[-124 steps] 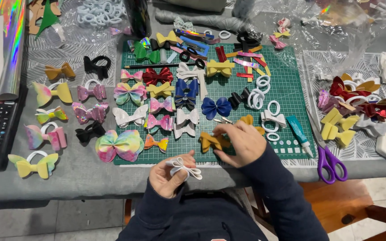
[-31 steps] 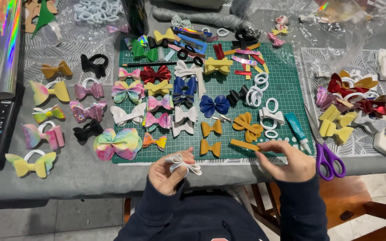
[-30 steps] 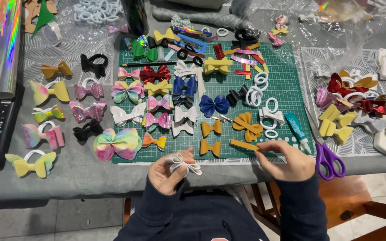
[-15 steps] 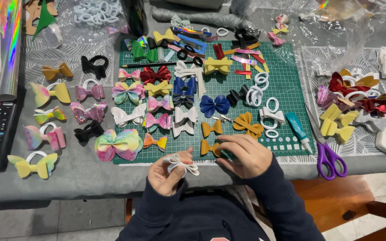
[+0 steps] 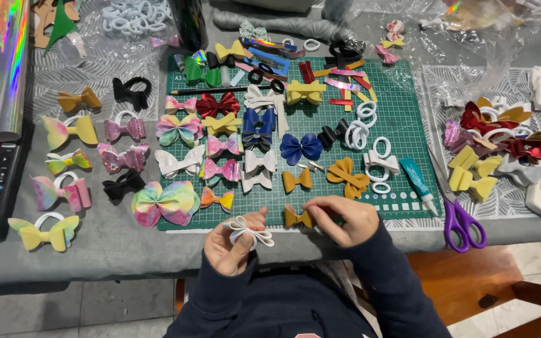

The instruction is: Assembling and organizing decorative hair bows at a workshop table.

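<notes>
Fingers (image 5: 245, 233) of the left hand (image 5: 233, 247) pinch a white bow (image 5: 250, 230) at its knot, held just off the desk (image 5: 114, 250) edge; the right hand (image 5: 345, 219) closes thumb and fingertips on a mustard bow (image 5: 298, 217) lying at the green cutting mat's (image 5: 402, 119) near edge. Both bows look light, thin and bendy — best gripped at the cinched middle, not the loops. A teal-capped glue tube (image 5: 418, 184) lies right of them, beside purple scissors (image 5: 463, 220).

A white bow (image 5: 250, 231) and mustard bow (image 5: 298, 218) sit lower centre, a green gridded mat (image 5: 402, 134) mid-frame, purple-handled scissors (image 5: 464, 223) lower right, pastel rainbow bow (image 5: 165, 203) left.
</notes>
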